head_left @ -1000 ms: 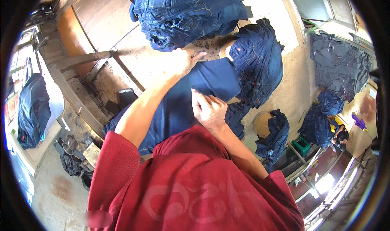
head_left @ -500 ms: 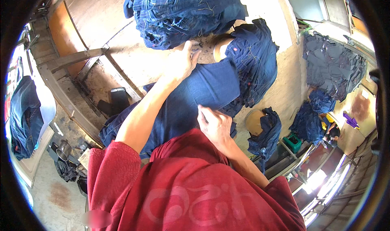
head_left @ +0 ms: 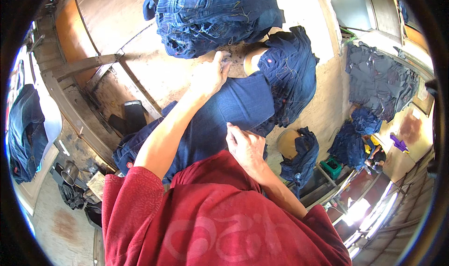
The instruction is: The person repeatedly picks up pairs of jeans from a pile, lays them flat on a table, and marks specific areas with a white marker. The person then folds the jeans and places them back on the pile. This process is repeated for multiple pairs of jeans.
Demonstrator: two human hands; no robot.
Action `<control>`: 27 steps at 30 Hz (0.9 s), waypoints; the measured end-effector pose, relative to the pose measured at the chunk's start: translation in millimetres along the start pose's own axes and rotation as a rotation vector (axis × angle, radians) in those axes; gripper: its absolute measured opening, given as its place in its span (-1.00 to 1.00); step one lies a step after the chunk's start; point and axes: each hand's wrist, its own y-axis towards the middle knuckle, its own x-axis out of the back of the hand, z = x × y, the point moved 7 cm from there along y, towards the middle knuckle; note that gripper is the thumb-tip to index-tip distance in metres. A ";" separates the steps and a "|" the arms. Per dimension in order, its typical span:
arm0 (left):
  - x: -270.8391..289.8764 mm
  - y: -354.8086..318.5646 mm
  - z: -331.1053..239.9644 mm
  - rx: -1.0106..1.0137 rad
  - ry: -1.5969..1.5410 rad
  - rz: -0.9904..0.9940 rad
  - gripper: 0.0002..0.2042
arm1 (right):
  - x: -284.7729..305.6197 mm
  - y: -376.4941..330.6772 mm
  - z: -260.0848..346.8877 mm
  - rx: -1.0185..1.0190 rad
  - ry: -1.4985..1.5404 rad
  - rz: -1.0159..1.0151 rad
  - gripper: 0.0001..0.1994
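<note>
A pair of dark blue jeans [head_left: 220, 109] lies in front of me, one leg spread smooth and running up to the right. My left hand [head_left: 209, 76] is at the far edge of that leg, its fingers drawn together; what they grip is too small to make out. My right hand [head_left: 245, 147] rests on the near side of the leg with curled fingers, pinching the cloth near its edge. Beyond the smooth leg, bunched jeans with loose threads [head_left: 292, 74] hang around a pale rounded board end [head_left: 253, 60].
A tall pile of jeans [head_left: 215, 20] stands on the wooden table at the far side. Another rounded board [head_left: 286, 143] carries bunched denim at right. Grey garments [head_left: 379, 79] are heaped further right, near a green basket [head_left: 331, 168]. Folded jeans [head_left: 27, 133] lie at far left.
The whole view has shifted slightly. Both hands stay at nearly the same places on the jeans, and the left hand's fingers have turned a little.
</note>
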 end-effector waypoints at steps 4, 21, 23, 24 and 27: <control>2.0 -1.3 -0.6 -0.031 -0.047 -0.080 -0.68 | -6.6 25.8 -2.1 0.030 0.145 -0.133 -0.95; 0.1 -1.8 -0.1 -0.016 -0.020 -0.039 -0.72 | -8.3 37.3 -3.4 0.058 0.074 -0.054 -0.95; 2.1 -1.7 -1.6 -0.040 -0.043 -0.068 -0.72 | -2.4 31.2 -0.9 0.075 0.032 -0.045 -0.96; 2.9 -1.4 -2.0 -0.047 -0.070 -0.077 -0.72 | -0.4 27.4 -0.5 0.070 0.037 -0.025 -0.96; 2.1 -1.3 -0.8 -0.024 -0.055 -0.050 -0.73 | 4.0 24.7 -1.8 0.056 0.131 -0.073 -0.95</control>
